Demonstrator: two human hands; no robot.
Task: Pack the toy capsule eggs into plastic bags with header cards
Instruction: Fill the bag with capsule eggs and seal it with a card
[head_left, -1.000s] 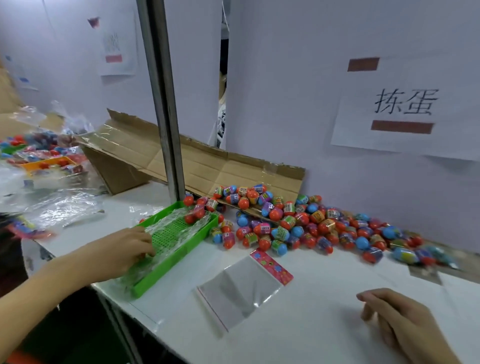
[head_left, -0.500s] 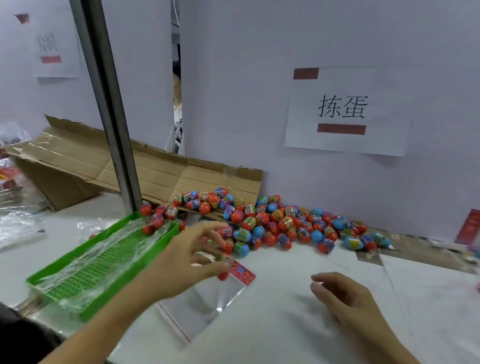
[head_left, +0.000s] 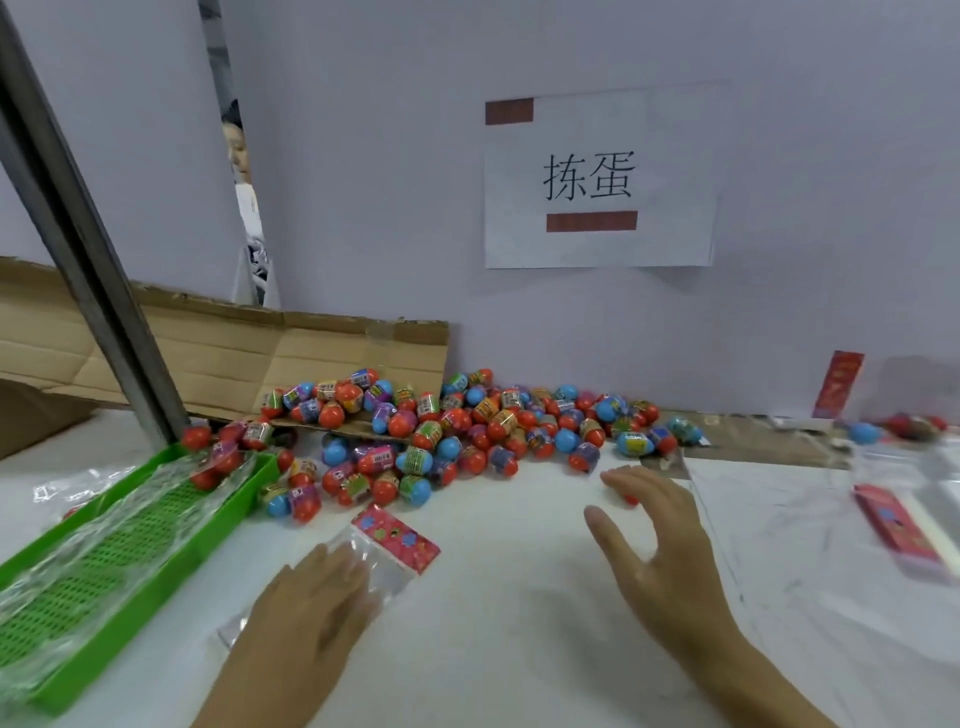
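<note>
A heap of red, blue and multicoloured toy capsule eggs (head_left: 467, 431) lies along the back wall and spills onto a cardboard flap. In front of it a clear plastic bag with a pink header card (head_left: 396, 538) lies flat on the white table. My left hand (head_left: 306, 618) rests on the bag's clear part, fingers laid over it. To the right my right hand (head_left: 660, 545) is held over the table with its fingers spread, the fingertips just short of the heap. A small red piece (head_left: 631, 500) shows under one fingertip; I cannot tell what it is.
A green mesh tray (head_left: 104, 566) holding clear bags sits at the left, beside a slanted metal post (head_left: 88, 270). Flattened cardboard (head_left: 234, 353) leans behind it. More red header cards (head_left: 893, 530) and clear bags lie at the right. A paper sign (head_left: 597, 182) hangs on the wall.
My left hand left the green tray and came down on the bag. My right hand rose off the table and reached toward the eggs. The view swung to the right.
</note>
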